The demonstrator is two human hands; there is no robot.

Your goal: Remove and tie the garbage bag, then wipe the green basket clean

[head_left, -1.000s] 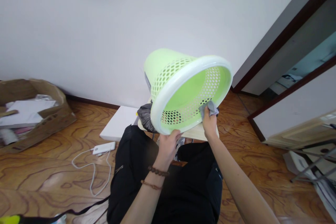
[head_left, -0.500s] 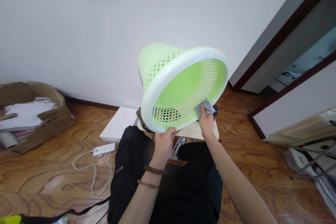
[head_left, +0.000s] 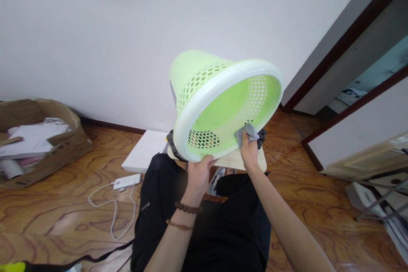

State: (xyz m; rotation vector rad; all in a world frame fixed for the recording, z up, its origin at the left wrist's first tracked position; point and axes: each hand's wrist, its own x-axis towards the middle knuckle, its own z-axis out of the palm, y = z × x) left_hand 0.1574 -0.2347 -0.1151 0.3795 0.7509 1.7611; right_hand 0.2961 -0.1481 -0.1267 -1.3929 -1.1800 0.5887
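A light green plastic basket [head_left: 223, 97] with a white rim and rows of holes lies tilted on its side, its mouth facing me. My left hand [head_left: 200, 174] grips the lower rim, thumb on the inner side and fingers hidden beneath. In my right hand [head_left: 249, 151] is a grey cloth [head_left: 246, 134], pressed against the inside of the basket near its lower right rim. Under the basket is a small pale wooden stool or table top [head_left: 231, 160]. Black plastic [head_left: 262, 138] shows on both sides of the basket.
On the floor at left stands a cardboard box [head_left: 76, 144] holding papers. Closer to my legs are a white flat box [head_left: 143, 148] and a white power bank [head_left: 126, 181] with a cable. A wall rises behind the basket; a doorway and a metal-legged rack [head_left: 382, 197] are at right.
The basket has shifted slightly to the right and its mouth has turned a little. My right hand with the cloth has moved slightly left along the inner side. My left hand keeps its grip.
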